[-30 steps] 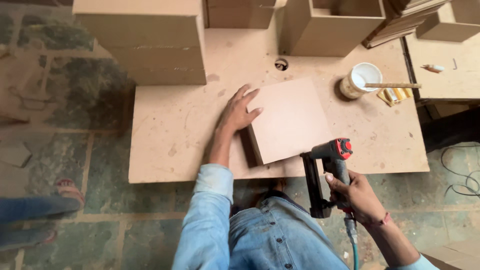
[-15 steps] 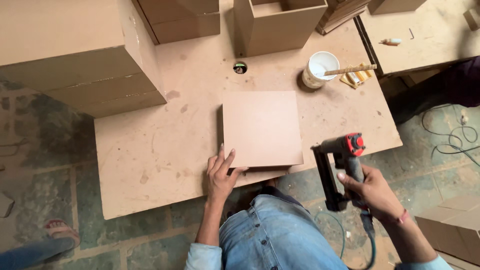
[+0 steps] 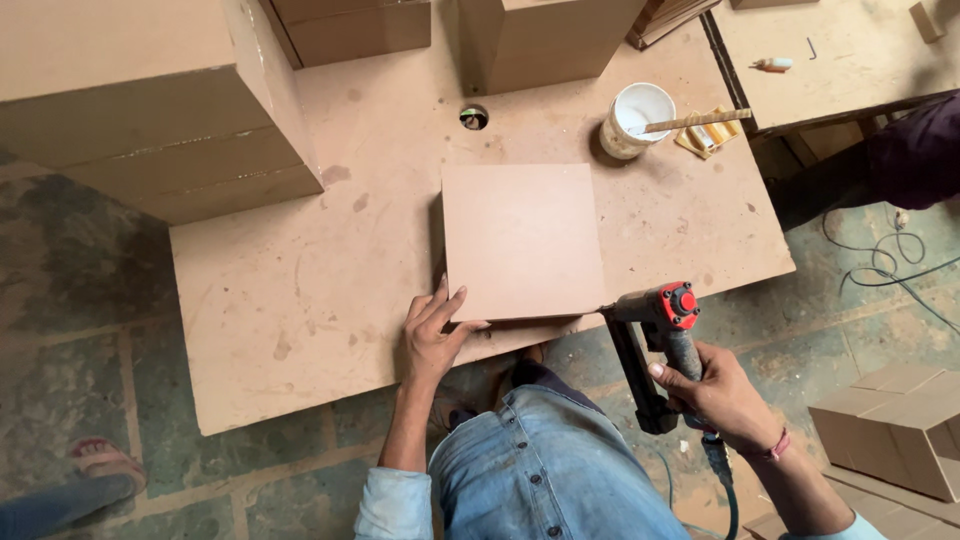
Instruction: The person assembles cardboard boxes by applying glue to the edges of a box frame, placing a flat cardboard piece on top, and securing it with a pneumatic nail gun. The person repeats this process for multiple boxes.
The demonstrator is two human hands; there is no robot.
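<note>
At the far left, a foot in a sandal rests on the stone floor, and large brown fibreboard boxes stand on the back left of the flat brown fibreboard table. The person's left hand lies flat near the table's front edge, its grip open, with the fingertips pressing on the near left corner of the square brown fibreboard box. That box sits in the middle of the table, close to the front edge. Behind it is a small round hole in the table, and further right a white plastic cup with a wooden stick across it, just beside a few yellow pieces. The right hand has its grip closed around the handle of the black pneumatic nail gun with a red cap, whose nose touches the box's near right corner. A dark hose drops from the handle. At the right, cables trail on the floor beside more boxes.
</note>
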